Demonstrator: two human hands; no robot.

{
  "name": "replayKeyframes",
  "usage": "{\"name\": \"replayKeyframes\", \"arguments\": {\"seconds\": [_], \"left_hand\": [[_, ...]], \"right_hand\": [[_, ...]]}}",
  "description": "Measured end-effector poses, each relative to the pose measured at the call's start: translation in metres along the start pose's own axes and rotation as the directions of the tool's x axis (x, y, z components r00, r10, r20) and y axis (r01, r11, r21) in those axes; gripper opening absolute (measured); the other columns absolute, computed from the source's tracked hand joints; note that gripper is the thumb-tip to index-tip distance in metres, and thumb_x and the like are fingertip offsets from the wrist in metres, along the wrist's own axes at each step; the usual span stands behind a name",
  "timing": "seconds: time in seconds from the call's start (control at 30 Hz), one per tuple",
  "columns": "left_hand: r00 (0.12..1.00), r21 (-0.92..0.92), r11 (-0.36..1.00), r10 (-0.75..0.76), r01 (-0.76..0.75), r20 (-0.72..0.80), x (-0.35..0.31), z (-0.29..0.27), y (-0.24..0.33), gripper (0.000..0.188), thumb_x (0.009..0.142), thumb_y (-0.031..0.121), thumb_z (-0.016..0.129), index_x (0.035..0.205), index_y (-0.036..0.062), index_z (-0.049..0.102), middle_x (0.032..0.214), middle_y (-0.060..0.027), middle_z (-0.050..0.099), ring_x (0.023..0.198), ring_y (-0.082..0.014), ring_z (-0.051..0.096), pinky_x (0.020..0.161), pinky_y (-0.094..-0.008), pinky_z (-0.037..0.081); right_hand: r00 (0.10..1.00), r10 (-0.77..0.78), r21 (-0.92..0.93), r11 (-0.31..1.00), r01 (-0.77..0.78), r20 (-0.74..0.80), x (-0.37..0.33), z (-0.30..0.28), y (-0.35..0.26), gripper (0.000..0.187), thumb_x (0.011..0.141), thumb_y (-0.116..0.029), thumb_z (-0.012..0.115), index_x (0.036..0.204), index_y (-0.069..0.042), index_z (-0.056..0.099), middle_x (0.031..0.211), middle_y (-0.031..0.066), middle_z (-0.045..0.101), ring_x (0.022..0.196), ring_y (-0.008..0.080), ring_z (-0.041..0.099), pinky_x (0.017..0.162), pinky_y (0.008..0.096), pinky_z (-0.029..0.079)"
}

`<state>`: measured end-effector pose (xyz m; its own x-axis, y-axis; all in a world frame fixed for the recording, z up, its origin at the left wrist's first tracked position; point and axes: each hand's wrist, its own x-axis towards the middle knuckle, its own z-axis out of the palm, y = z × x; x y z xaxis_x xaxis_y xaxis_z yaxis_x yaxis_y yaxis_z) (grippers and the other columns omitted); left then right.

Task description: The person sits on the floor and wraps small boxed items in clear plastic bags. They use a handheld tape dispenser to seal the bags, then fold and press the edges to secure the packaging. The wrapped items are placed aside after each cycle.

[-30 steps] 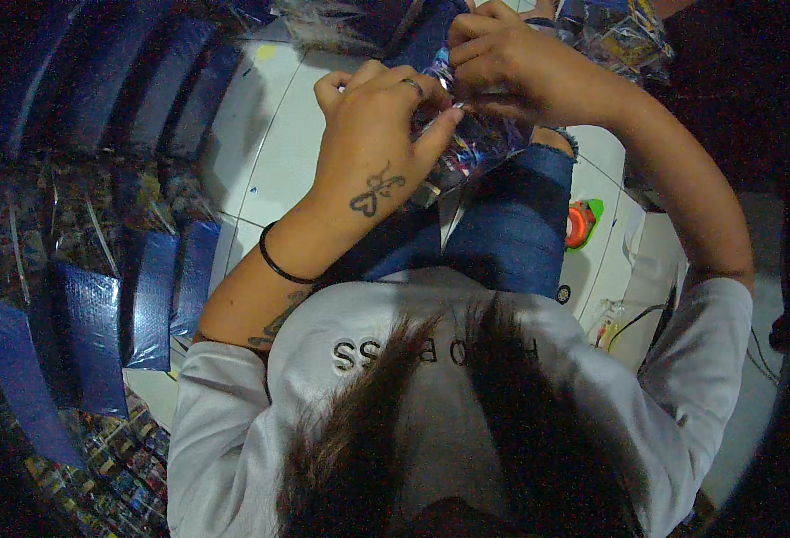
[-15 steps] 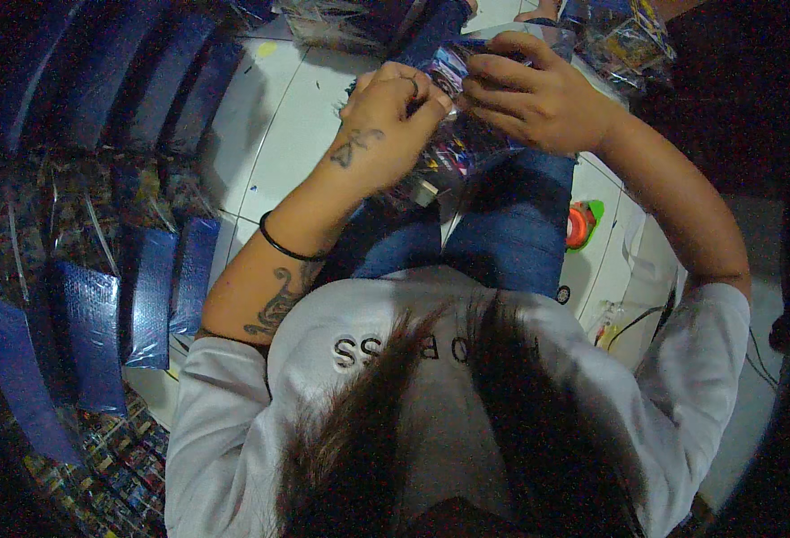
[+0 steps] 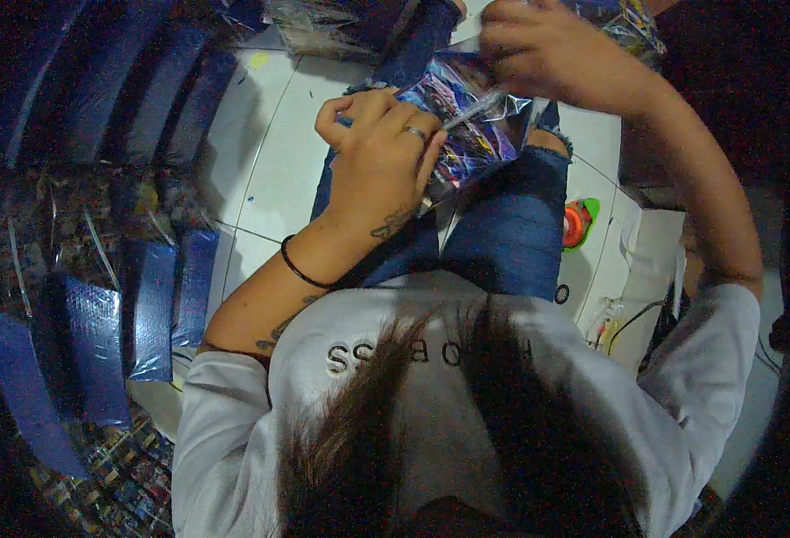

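Head view, and from where I stand: left hand [image 3: 377,152], ring on a finger, grasps the near-left side of a colourful printed package [image 3: 480,157] in clear wrap, fingers bent over it, thumb side against it. Right hand [image 3: 561,54] is just beyond the package's far-right part, fingers curled; a glossy clear strip [image 3: 475,111] runs from by the left fingertips up toward it, but can't tell whether the right fingers pinch it. Package sits between the hands, above the lap, over blue jeans [image 3: 502,224]. Black band [image 3: 303,264] on the wrist behind the left grip. Beyond the grip, a clear-wrapped box [image 3: 336,27]; past the right hand, another wrapped bundle [image 3: 632,27]. Right and nearer than the grip, an orange-and-green object [image 3: 578,222] on white floor tiles [image 3: 274,170], small dark wheel [image 3: 561,293] nearer still. Well left of the grip, rows of blue film-wrapped packs [image 3: 94,350].
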<state>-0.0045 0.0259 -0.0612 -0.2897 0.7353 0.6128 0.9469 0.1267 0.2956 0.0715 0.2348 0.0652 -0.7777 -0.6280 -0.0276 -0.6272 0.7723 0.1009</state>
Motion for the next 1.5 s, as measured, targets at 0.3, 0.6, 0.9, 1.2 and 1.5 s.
{"name": "replayKeyframes", "arguments": {"seconds": [0.3, 0.6, 0.9, 1.2, 1.5], "left_hand": [[0.999, -0.014, 0.999, -0.044, 0.044, -0.005, -0.018, -0.005, -0.006, 0.012, 0.078, 0.022, 0.070, 0.085, 0.0126, 0.066, 0.085, 0.0001, 0.062, 0.097, -0.0203, 0.054, 0.091, -0.0465, 0.024], [0.995, 0.061, 0.994, -0.088, 0.091, -0.055, -0.048, -0.002, -0.010, 0.012, 0.076, 0.020, 0.071, 0.084, 0.0144, 0.064, 0.084, 0.0022, 0.060, 0.092, -0.0190, 0.054, 0.088, -0.0465, 0.025], [0.983, -0.012, 0.985, -0.172, 0.172, -0.069, -0.056, -0.015, -0.013, 0.011, 0.075, 0.021, 0.072, 0.080, 0.0132, 0.066, 0.097, -0.0016, 0.056, 0.102, -0.0220, 0.049, 0.090, -0.0455, 0.023], [0.981, -0.114, 0.980, -0.174, 0.165, -0.080, -0.054, -0.015, -0.004, 0.012, 0.075, 0.016, 0.070, 0.086, 0.0132, 0.067, 0.103, -0.0033, 0.054, 0.108, -0.0238, 0.045, 0.091, -0.0437, 0.021], [0.983, -0.328, 0.940, 0.033, -0.092, -0.181, -0.034, 0.021, -0.018, 0.033, 0.075, 0.023, 0.072, 0.102, 0.0065, 0.062, 0.112, -0.0095, 0.058, 0.110, -0.0291, 0.051, 0.097, -0.0465, 0.033]], "right_hand": [[0.941, 0.227, -0.075, 0.965, -0.253, -0.251, -0.008, 0.058, -0.033, 0.025, 0.071, -0.021, 0.065, 0.095, -0.014, 0.065, 0.100, 0.0013, 0.060, 0.107, 0.0220, 0.052, 0.095, 0.0470, 0.034], [0.838, 0.336, -0.042, 0.920, -0.391, -0.430, 0.005, 0.074, -0.072, 0.031, 0.072, -0.022, 0.065, 0.102, -0.016, 0.067, 0.109, -0.0010, 0.061, 0.116, 0.0199, 0.050, 0.101, 0.0505, 0.027], [0.857, 0.403, 0.062, 0.912, -0.406, -0.321, 0.017, 0.111, -0.110, 0.055, 0.068, -0.021, 0.069, 0.122, -0.015, 0.060, 0.130, -0.0014, 0.055, 0.121, 0.0210, 0.047, 0.103, 0.0506, 0.023], [0.874, 0.400, 0.048, 0.914, -0.403, -0.275, 0.010, 0.109, -0.115, 0.061, 0.064, -0.018, 0.071, 0.123, -0.017, 0.058, 0.142, -0.0007, 0.044, 0.131, 0.0244, 0.038, 0.105, 0.0518, 0.020], [0.723, 0.533, 0.088, 0.826, -0.556, -0.439, 0.017, 0.126, -0.128, 0.049, 0.068, -0.019, 0.065, 0.117, -0.018, 0.062, 0.150, 0.0065, 0.033, 0.137, 0.0320, 0.027, 0.105, 0.0545, 0.017]]}}
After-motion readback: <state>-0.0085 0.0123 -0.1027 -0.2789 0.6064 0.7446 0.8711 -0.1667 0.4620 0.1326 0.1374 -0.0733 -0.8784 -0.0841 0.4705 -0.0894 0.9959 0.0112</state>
